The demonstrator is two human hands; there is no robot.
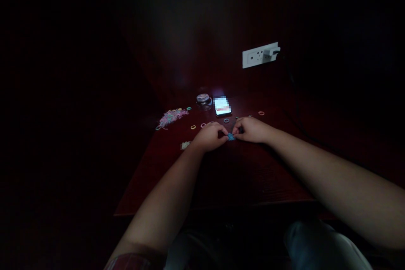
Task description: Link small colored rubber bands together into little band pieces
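My left hand (209, 136) and my right hand (252, 129) meet over a dark red wooden table (228, 177). Both pinch a small bunch of blue rubber bands (231, 136) held between their fingertips, just above the tabletop. A heap of pastel rubber bands (172, 116) lies to the left of my left hand. Single loose bands lie around the hands, such as a yellow one (193, 127) and a pink one (261, 113).
A lit phone (222, 106) lies flat behind my hands, beside a small round clear container (203, 100). A white wall socket (260, 55) holds a plugged charger with a dark cable running down right. A small pale bundle (185, 144) lies near my left wrist. The room is very dark.
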